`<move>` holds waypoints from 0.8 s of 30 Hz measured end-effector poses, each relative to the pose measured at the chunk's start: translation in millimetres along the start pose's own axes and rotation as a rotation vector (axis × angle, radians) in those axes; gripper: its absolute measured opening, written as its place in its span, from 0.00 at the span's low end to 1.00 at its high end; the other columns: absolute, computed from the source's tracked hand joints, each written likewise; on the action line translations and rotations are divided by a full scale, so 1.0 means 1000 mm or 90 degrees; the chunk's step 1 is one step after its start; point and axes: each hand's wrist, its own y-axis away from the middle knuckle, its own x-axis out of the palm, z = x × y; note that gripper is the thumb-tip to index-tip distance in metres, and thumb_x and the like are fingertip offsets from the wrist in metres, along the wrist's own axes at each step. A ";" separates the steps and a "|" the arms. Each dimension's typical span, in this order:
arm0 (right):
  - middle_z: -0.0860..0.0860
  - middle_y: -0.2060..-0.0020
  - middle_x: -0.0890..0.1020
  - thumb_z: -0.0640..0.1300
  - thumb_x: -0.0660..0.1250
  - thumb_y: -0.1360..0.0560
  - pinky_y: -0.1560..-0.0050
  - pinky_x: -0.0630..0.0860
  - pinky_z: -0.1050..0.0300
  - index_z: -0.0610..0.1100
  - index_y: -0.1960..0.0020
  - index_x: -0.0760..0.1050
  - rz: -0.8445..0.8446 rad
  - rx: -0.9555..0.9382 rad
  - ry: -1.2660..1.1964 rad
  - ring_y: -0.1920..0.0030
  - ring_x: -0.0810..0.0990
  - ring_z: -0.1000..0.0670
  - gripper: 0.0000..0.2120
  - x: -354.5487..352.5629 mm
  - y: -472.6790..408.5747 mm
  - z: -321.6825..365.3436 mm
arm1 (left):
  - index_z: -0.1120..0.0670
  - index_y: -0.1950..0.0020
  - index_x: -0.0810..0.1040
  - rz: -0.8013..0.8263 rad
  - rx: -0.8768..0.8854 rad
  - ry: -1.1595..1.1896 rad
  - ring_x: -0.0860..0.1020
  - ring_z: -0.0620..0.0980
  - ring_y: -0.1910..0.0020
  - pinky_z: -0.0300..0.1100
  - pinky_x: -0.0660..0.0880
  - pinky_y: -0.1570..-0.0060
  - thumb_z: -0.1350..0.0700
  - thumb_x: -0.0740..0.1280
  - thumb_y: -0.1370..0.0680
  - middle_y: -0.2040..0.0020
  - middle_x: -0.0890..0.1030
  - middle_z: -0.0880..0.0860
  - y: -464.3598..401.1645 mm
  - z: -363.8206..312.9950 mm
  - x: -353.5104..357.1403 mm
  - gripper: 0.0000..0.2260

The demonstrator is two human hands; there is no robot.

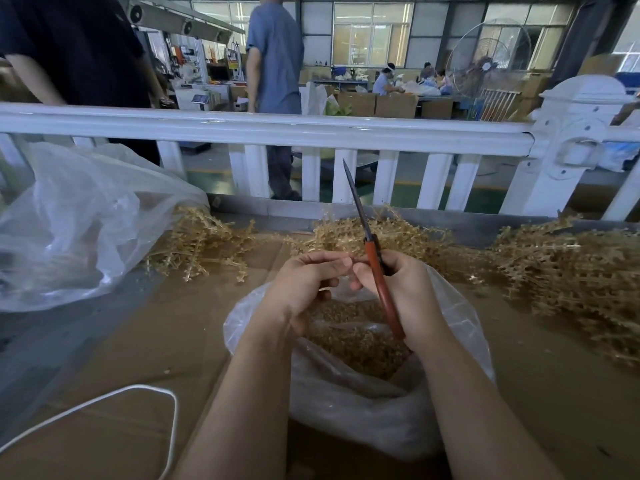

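Observation:
My right hand [398,289] grips a pair of scissors [374,258] with red-orange handles, its dark blades closed and pointing up and away. My left hand [304,282] is just to the left, fingers curled, thumb and fingertips pinching something small that I cannot make out. Both hands hover over an open clear plastic bag [346,403] holding many small golden-tan pieces [349,337]. The bag sits on a cardboard-covered table [166,341].
Piles of golden plastic sprigs lie at the back centre [363,233], back left [204,244] and right [568,268]. A large crumpled clear bag [79,220] is at left, a white cord [138,396] at front left. A white railing [277,129] borders the table; people stand beyond.

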 end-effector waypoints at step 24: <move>0.56 0.64 0.85 0.53 0.77 0.30 0.61 0.81 0.59 0.52 0.59 0.80 0.044 -0.053 0.075 0.63 0.84 0.55 0.07 -0.004 -0.004 -0.005 | 0.54 0.70 0.81 -0.040 0.047 0.002 0.71 0.44 0.70 0.34 0.69 0.69 0.63 0.71 0.25 0.69 0.77 0.51 -0.004 -0.003 -0.007 0.14</move>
